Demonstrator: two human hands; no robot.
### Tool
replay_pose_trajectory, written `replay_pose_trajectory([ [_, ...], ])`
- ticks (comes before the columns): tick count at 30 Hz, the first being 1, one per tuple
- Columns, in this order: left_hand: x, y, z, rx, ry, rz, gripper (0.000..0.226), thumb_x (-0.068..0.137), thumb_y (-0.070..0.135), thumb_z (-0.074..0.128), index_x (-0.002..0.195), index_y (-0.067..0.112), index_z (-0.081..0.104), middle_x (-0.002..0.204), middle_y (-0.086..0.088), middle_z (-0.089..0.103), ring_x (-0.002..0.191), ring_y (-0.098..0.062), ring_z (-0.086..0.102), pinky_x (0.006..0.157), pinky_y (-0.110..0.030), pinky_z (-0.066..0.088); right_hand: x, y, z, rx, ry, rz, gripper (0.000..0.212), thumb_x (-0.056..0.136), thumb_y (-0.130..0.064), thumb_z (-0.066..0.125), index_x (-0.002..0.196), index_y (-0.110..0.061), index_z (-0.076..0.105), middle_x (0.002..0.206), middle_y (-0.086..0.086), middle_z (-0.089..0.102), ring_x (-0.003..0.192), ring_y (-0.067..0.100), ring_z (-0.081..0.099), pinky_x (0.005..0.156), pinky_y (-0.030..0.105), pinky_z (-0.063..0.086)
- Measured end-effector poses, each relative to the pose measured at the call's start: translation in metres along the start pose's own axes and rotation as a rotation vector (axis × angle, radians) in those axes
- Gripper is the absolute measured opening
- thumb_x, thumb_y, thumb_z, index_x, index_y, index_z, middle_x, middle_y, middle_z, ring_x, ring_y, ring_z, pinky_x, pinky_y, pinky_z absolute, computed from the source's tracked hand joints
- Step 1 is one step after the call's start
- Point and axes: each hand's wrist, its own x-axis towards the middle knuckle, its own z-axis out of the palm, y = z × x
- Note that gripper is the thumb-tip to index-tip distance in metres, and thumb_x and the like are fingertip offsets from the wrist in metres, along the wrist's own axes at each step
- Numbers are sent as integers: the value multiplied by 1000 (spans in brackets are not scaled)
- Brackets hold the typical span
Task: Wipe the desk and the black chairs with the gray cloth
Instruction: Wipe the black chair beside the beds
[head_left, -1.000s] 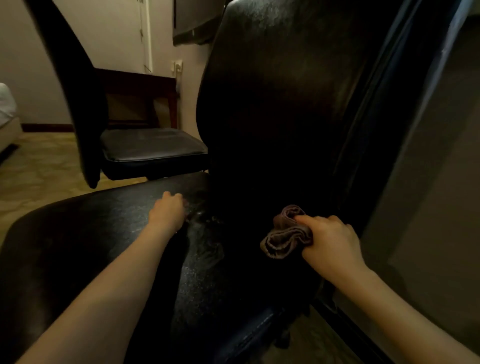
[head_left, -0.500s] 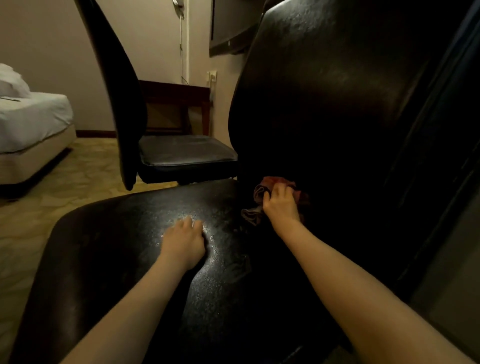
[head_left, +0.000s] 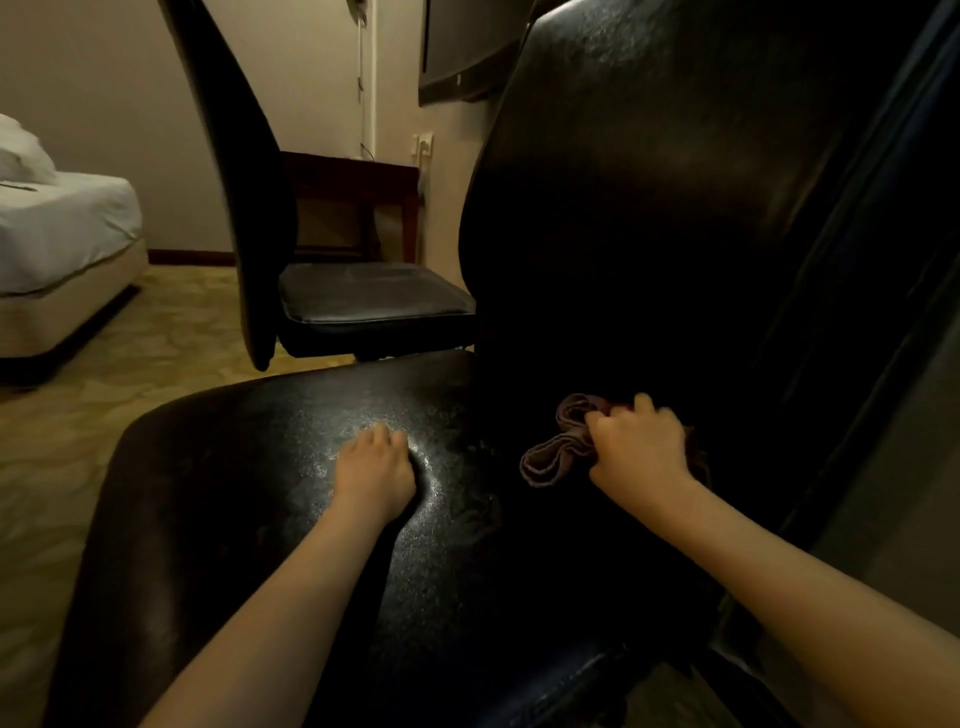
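A black leather chair fills the view; its seat (head_left: 249, 519) spreads below me and its tall backrest (head_left: 649, 208) rises at the right. My right hand (head_left: 641, 449) grips the bunched gray cloth (head_left: 558, 449) and presses it where seat and backrest meet. My left hand (head_left: 375, 470) rests on the middle of the seat with fingers curled under, holding nothing. A second black chair (head_left: 363, 301) stands behind, its seat facing me and its backrest on the left. The dark wooden desk (head_left: 358, 176) stands against the far wall.
A bed with white sheets (head_left: 62, 223) sits at the left. Patterned beige carpet (head_left: 104, 374) covers the floor between bed and chairs. A dark screen (head_left: 457, 47) hangs on the wall above the desk. A grey panel (head_left: 904, 441) stands right of the chair.
My right hand carried the cloth from the seat's right side into the crease under the backrest, then slid back to the right along it. My left hand drew back toward the seat's middle.
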Motion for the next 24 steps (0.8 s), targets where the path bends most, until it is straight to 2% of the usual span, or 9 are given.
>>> replay_pose_trajectory([
  [2,-1,-2,0,0,-12,-2,34,98,17,27,128,6,39,134,-13,40,124,-28,39,100,-34,33,-5,4,2,-62,197,-39,58,50,-26,88,103,-10,69,92,14,68,93,38,61,72,40,51],
  [3,0,-2,-1,-2,-14,-4,35,98,17,27,128,6,38,135,-14,40,125,-28,38,100,-34,33,-8,7,6,-67,276,-51,60,34,-21,92,90,-8,73,80,13,68,80,38,64,63,40,52],
  [4,0,-3,-2,-6,-16,-7,35,98,18,27,129,6,38,136,-14,39,126,-28,38,100,-35,33,-12,9,9,-72,298,-59,57,28,-17,91,82,-8,75,73,12,67,73,37,65,60,39,52],
  [6,-2,-2,-3,-7,-19,-3,36,98,18,27,130,6,37,136,-15,38,126,-29,37,101,-35,33,-23,16,17,-80,284,-62,50,29,-15,91,76,-10,75,70,10,67,72,35,65,61,38,52],
  [9,-3,-1,-1,21,-24,8,36,98,16,26,131,6,37,137,-15,38,127,-28,38,101,-34,34,-47,28,20,-41,317,-86,53,30,-12,90,81,-9,75,75,11,69,74,36,65,62,37,52],
  [13,1,-1,-1,28,-36,-2,36,97,15,25,131,7,37,138,-14,38,128,-28,38,101,-35,35,-64,44,2,51,536,-114,49,42,-6,85,90,-9,74,86,12,70,75,35,64,62,36,48],
  [17,4,1,-5,33,-43,11,35,98,14,25,130,6,37,137,-15,38,126,-29,39,100,-36,36,-51,54,-36,15,742,-88,39,60,-15,82,97,-11,72,93,12,69,80,35,62,68,36,36],
  [20,2,-2,-7,6,-44,25,34,99,14,26,129,5,38,134,-17,39,125,-31,39,99,-37,36,-42,64,-50,-13,824,-75,38,62,-18,82,99,-13,72,97,12,70,81,35,63,67,34,44],
  [24,-4,-3,-5,-11,-45,60,32,99,14,27,127,4,38,132,-18,39,124,-33,39,98,-39,37,-49,71,-26,-77,916,-215,22,75,-16,72,97,-15,73,99,13,70,79,33,62,66,35,44],
])
